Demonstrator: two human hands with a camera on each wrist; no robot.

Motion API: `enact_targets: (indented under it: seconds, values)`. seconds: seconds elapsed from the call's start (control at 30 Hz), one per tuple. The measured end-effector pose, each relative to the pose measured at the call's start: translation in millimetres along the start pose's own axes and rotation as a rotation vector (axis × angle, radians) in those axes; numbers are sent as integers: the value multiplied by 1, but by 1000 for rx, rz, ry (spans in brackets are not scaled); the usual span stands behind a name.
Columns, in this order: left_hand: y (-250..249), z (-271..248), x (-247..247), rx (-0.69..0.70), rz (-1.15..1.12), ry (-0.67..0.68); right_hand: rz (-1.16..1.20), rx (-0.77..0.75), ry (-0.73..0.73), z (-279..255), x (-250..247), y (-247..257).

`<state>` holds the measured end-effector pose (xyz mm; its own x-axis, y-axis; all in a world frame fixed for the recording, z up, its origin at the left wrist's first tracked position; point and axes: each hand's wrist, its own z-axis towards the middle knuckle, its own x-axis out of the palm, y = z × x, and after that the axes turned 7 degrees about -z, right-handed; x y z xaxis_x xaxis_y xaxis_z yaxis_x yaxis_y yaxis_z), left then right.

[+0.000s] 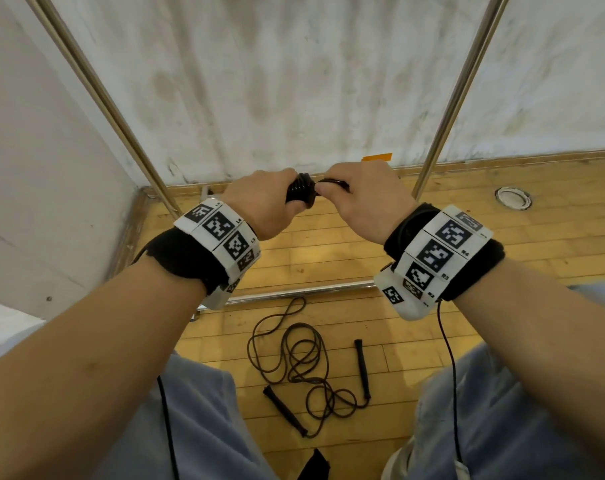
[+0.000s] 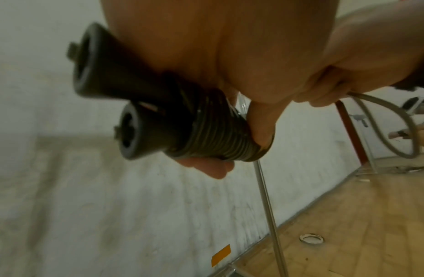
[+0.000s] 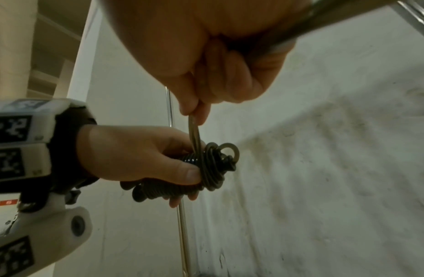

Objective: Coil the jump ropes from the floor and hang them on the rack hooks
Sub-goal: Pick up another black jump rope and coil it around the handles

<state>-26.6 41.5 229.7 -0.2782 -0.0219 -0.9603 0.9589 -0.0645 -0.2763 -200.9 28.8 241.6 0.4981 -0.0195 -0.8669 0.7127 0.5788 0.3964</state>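
My left hand (image 1: 287,202) grips a jump rope bundle (image 1: 303,190): its cord is wound in tight turns (image 2: 220,138) round its two black handles (image 2: 135,129), which lie side by side. My right hand (image 1: 323,192) pinches the cord's free strand (image 3: 194,131) just above the bundle (image 3: 210,168), and a loose loop (image 2: 395,121) trails from that fist. Both hands are held up between the rack's two metal poles (image 1: 100,95). A second jump rope (image 1: 304,368) lies tangled on the wooden floor below, with its black handles (image 1: 361,368) spread apart. No rack hooks are in view.
The rack's right pole (image 1: 460,95) and its low base bar (image 1: 294,292) frame the space in front of a stained white wall. A wall corner closes the left side. On the floor lie a round metal ring (image 1: 513,197) and an orange tape strip (image 1: 377,156).
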Motion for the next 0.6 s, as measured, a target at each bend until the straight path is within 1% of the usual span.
enact_targets:
  seconds: [0.13, 0.27, 0.37, 0.5, 0.6]
  values:
    - [-10, -5, 2, 120, -42, 24, 59, 19, -27, -2, -3, -3]
    - [-15, -11, 1, 225, -72, 58, 126, 76, -62, 0, -6, -6]
    - [-21, -14, 1, 226, -102, 43, 189, 98, -70, 0, -9, -5]
    - [-23, -16, 0, 218, -190, 46, 237, 119, -39, -1, -9, -4]
    - [-24, -21, -4, 242, -290, 43, 349, 160, -25, 1, -12, -6]
